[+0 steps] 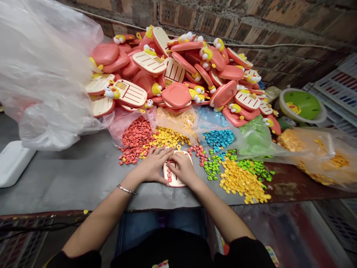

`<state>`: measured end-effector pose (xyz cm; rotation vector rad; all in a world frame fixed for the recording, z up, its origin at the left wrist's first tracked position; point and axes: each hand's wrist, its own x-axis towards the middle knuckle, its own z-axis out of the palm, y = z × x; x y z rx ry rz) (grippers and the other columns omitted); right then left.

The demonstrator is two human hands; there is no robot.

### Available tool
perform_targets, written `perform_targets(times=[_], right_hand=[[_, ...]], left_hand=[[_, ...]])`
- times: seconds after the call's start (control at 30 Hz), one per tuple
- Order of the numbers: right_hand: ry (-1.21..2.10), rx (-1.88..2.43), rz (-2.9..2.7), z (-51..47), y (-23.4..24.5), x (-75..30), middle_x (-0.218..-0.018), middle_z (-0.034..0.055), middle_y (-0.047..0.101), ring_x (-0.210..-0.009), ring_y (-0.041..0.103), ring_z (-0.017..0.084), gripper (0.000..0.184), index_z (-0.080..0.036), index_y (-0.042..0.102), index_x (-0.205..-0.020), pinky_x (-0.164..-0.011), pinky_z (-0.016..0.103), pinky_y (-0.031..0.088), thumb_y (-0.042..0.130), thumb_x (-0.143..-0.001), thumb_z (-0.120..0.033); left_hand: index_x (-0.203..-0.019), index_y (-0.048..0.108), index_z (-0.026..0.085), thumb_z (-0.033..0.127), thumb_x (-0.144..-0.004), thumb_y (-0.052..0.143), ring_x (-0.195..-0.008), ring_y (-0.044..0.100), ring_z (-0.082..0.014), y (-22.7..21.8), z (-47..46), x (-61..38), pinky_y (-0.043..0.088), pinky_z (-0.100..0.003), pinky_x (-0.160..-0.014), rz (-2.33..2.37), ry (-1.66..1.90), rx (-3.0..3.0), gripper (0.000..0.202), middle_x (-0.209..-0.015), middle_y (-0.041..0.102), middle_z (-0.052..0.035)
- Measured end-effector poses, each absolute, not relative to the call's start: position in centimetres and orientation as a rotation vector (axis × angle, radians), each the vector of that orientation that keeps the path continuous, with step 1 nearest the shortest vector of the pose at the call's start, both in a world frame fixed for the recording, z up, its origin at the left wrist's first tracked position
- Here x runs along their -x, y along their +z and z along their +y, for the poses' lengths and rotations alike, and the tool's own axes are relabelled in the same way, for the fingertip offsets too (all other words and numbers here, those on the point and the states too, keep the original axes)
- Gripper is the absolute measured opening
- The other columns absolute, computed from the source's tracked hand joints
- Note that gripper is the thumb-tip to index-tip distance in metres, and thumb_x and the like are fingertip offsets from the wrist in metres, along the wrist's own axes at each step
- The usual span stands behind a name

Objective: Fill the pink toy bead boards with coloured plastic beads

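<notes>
A cream slotted toy board [180, 181] with a red edge lies flat on the table in front of me. Several small red pieces [169, 175] sit in a row along its left slot. My left hand [153, 163] curves round the board's left side, thumb near the lower edge and fingers over the top. Over the upper middle of the board, my right hand [182, 168] is closed with bent fingers close to the left fingertips. Whatever is between those fingers is hidden.
Behind is a heap of red-backed toy boards [175, 95]. Before it lie piles of red [136, 137], yellow [170, 137], blue [219, 139], green [213, 167] and orange-yellow pieces [242, 180]. Plastic bags [47, 74], a white box [15, 163] and a green bowl [302, 105] flank them.
</notes>
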<state>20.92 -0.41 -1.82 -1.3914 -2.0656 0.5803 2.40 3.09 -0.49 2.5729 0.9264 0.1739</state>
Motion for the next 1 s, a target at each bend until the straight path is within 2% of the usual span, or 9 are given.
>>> perform_targets(times=[0.07, 0.13, 0.27, 0.37, 0.5, 0.67, 0.87, 1.0], right_hand=[[0.596, 1.327, -2.112, -0.7, -1.6, -21.3, -0.093, 0.0056, 0.066, -0.091, 0.060, 0.021, 0.006, -0.019, 0.066, -0.091, -0.081, 0.034, 0.043, 0.068, -0.086, -0.020], [0.654, 1.266, -2.147, -1.0, -1.3, -21.8, -0.090, 0.0044, 0.067, -0.091, 0.060, 0.022, 0.006, -0.019, 0.066, -0.088, -0.085, 0.036, 0.043, 0.070, -0.085, -0.023], [0.801, 1.150, -2.054, -0.6, -0.3, -24.3, -0.093, 0.0040, 0.069, -0.093, 0.062, 0.020, 0.007, -0.021, 0.067, -0.092, -0.085, 0.034, 0.046, 0.065, -0.090, -0.027], [0.627, 1.361, -1.913, 0.6, 0.1, -27.1, -0.093, 0.0055, 0.068, -0.092, 0.062, 0.020, 0.013, -0.021, 0.069, -0.094, -0.084, 0.033, 0.048, 0.056, -0.094, -0.020], [0.465, 1.505, -2.214, 2.3, -0.6, -29.5, -0.098, 0.0088, 0.064, -0.095, 0.060, 0.022, 0.016, -0.018, 0.071, -0.092, -0.085, 0.035, 0.048, 0.057, -0.090, -0.011], [0.381, 1.504, -2.284, 2.7, -1.8, -30.4, -0.102, 0.0094, 0.063, -0.093, 0.059, 0.021, 0.019, -0.019, 0.071, -0.096, -0.082, 0.033, 0.049, 0.053, -0.093, -0.013], [0.288, 1.533, -2.148, 2.3, -2.1, -31.5, -0.097, 0.0107, 0.067, -0.094, 0.059, 0.025, 0.022, -0.019, 0.072, -0.105, -0.084, 0.040, 0.051, 0.052, -0.095, -0.018], [0.328, 1.395, -2.172, 3.5, -2.2, -29.9, -0.108, 0.0110, 0.069, -0.103, 0.061, 0.024, 0.028, -0.020, 0.070, -0.112, -0.089, 0.038, 0.051, 0.049, -0.095, -0.013]], left_hand=[[-0.154, 0.028, 0.021, 0.075, -0.065, 0.068, -0.142, 0.028, -0.0381, -0.4, 3.1, -2.4, 0.018, -0.050, -0.113, 0.931, 0.159, -2.584, 0.111, -0.159, 0.031, -0.0110], [-0.155, 0.027, 0.021, 0.076, -0.066, 0.067, -0.142, 0.028, -0.0384, -0.3, 3.1, -2.3, 0.017, -0.051, -0.112, 0.927, 0.146, -2.593, 0.111, -0.159, 0.031, -0.0113], [-0.155, 0.025, 0.022, 0.076, -0.067, 0.066, -0.142, 0.026, -0.0391, -0.4, 3.1, -2.3, 0.017, -0.053, -0.111, 0.932, 0.136, -2.595, 0.111, -0.159, 0.030, -0.0122], [-0.155, 0.025, 0.022, 0.076, -0.067, 0.066, -0.142, 0.025, -0.0404, -0.3, 3.1, -2.3, 0.017, -0.055, -0.111, 0.929, 0.121, -2.598, 0.112, -0.160, 0.028, -0.0130], [-0.155, 0.027, 0.023, 0.076, -0.062, 0.071, -0.143, 0.023, -0.0417, 0.0, 2.9, -2.3, 0.017, -0.057, -0.111, 0.927, 0.098, -2.609, 0.115, -0.162, 0.023, -0.0132], [-0.151, 0.036, 0.027, 0.074, -0.063, 0.072, -0.144, 0.021, -0.0417, 0.4, 2.8, -2.3, 0.015, -0.059, -0.112, 0.927, 0.071, -2.602, 0.106, -0.162, 0.021, -0.0121], [-0.149, 0.038, 0.027, 0.073, -0.064, 0.071, -0.144, 0.020, -0.0428, 0.8, 2.8, -2.3, 0.017, -0.061, -0.111, 0.920, 0.054, -2.584, 0.102, -0.163, 0.020, -0.0128], [-0.148, 0.040, 0.027, 0.073, -0.065, 0.071, -0.145, 0.020, -0.0427, 0.6, 2.8, -2.2, 0.017, -0.062, -0.111, 0.908, 0.072, -2.580, 0.100, -0.162, 0.022, -0.0128]])
